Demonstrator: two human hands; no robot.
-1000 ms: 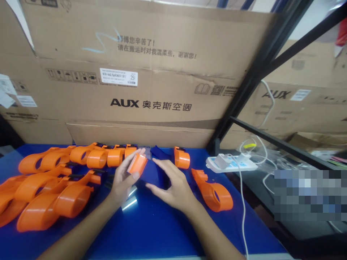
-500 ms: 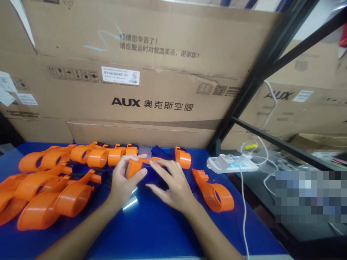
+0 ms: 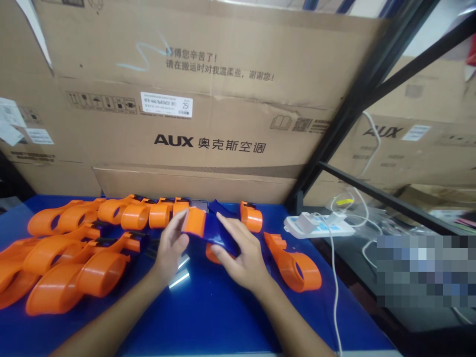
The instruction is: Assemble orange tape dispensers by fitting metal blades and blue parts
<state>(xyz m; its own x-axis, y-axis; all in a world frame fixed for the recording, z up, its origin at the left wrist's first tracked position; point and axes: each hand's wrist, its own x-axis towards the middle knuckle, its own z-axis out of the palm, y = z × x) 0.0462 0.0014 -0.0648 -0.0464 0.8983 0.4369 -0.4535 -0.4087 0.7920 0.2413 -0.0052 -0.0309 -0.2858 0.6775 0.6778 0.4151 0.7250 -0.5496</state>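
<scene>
My left hand [image 3: 170,254] is closed on the squared orange end of an orange-and-blue plastic strap [image 3: 195,221], thumb in front and fingers behind. My right hand [image 3: 245,255] pinches the strap's glossy dark blue flap [image 3: 222,234], its thumb below and fingers along the upper edge. Part of an orange loop [image 3: 213,254] shows under the flap, mostly hidden by the right hand. Just behind the held strap lies a phone-like grey rectangle [image 3: 200,204], partly covered.
Several looped orange straps [image 3: 102,275] with dark ends lie at left on the blue table [image 3: 208,317]. An orange strap [image 3: 299,270] lies at right, with a smaller loop [image 3: 252,217] behind. A white power strip [image 3: 320,225] trails cables. Cardboard [image 3: 208,109] stands behind.
The strap has turned in my hands, so the blue flap now faces up and the orange end is raised. My right hand has gone from spread fingers to gripping the flap.
</scene>
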